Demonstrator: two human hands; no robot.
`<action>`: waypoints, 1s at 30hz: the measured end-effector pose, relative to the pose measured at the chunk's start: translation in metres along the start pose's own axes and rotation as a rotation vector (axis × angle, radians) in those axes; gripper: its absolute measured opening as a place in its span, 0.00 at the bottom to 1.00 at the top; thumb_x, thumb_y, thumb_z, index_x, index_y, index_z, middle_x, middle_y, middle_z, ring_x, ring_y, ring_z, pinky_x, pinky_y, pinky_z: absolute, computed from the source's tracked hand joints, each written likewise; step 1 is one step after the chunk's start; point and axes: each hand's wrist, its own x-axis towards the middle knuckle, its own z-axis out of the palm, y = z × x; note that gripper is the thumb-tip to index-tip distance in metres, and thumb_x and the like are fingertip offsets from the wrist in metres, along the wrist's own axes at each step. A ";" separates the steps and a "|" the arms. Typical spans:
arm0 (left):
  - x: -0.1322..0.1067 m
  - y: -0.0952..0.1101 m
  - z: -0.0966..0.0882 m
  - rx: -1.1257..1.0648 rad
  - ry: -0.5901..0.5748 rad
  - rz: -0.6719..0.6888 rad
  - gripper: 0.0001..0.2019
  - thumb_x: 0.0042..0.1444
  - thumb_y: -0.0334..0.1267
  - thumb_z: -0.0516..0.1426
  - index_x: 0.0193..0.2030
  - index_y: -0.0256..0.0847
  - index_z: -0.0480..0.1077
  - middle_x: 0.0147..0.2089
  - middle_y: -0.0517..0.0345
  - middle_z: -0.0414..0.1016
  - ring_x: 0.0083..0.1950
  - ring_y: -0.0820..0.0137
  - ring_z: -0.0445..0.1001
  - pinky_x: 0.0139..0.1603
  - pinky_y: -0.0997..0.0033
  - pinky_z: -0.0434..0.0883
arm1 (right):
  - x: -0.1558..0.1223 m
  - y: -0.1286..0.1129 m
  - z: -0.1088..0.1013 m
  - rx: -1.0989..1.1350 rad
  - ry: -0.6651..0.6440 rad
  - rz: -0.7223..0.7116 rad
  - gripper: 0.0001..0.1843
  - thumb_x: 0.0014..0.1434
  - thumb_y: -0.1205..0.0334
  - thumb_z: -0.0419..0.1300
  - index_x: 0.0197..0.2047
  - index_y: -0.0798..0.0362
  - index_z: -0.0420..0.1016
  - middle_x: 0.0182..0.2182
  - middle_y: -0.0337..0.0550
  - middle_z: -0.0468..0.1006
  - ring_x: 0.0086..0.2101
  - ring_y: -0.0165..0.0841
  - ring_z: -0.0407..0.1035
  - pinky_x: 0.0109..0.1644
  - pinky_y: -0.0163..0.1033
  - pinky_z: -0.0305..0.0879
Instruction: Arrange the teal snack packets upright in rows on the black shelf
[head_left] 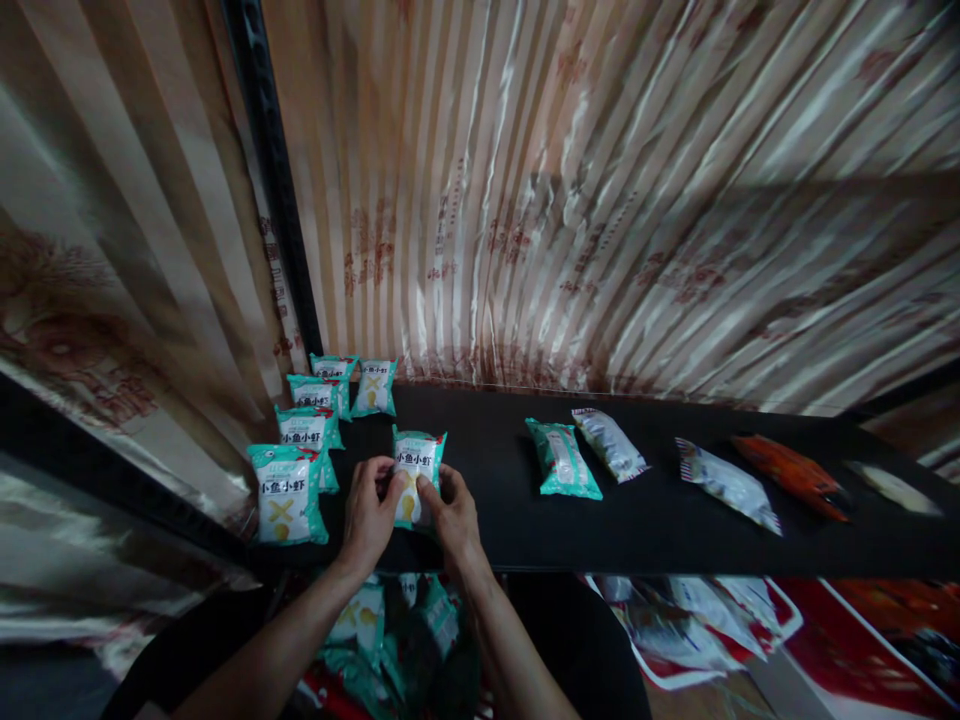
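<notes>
Both hands grip one teal snack packet (417,482) upright at the black shelf's (660,520) front edge: left hand (369,515) pinches its left side, right hand (452,515) its right. Row of teal packets (307,440) just left, running back. Further right: lying teal packet (562,458), white packet (609,443), orange packet (787,470). Striped curtain (600,200) behind.

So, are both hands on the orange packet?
No, the left hand and right hand hold a teal packet; the orange packet lies apart on the shelf.

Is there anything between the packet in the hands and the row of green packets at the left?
Nothing visible. The left hand and right hand hold the packet; only bare shelf separates it from the row.
</notes>
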 end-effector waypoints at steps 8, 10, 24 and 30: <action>0.004 -0.007 0.002 0.085 -0.017 0.043 0.15 0.57 0.41 0.49 0.49 0.41 0.66 0.45 0.51 0.70 0.46 0.66 0.72 0.49 0.60 0.70 | 0.023 0.010 0.009 -0.079 0.012 -0.099 0.24 0.47 0.55 0.63 0.47 0.56 0.69 0.40 0.46 0.79 0.40 0.37 0.72 0.44 0.40 0.69; 0.005 -0.009 0.003 0.126 -0.010 0.045 0.16 0.58 0.40 0.48 0.52 0.40 0.65 0.48 0.49 0.70 0.51 0.64 0.71 0.52 0.58 0.69 | 0.031 0.012 0.013 -0.115 0.019 -0.127 0.23 0.48 0.56 0.62 0.47 0.55 0.70 0.41 0.47 0.78 0.41 0.38 0.72 0.46 0.41 0.68; 0.014 -0.026 0.018 0.284 0.136 0.117 0.24 0.58 0.36 0.47 0.61 0.38 0.56 0.65 0.45 0.56 0.67 0.60 0.52 0.66 0.51 0.55 | 0.084 0.023 0.051 -0.255 -0.075 -0.277 0.23 0.53 0.56 0.57 0.53 0.52 0.66 0.45 0.46 0.77 0.43 0.37 0.72 0.47 0.40 0.68; 0.023 -0.030 0.018 0.263 0.103 0.069 0.24 0.58 0.36 0.46 0.62 0.36 0.56 0.67 0.44 0.54 0.69 0.60 0.50 0.67 0.52 0.51 | 0.104 0.027 0.062 -0.334 -0.051 -0.358 0.23 0.54 0.56 0.57 0.53 0.50 0.69 0.44 0.45 0.77 0.44 0.37 0.70 0.48 0.41 0.67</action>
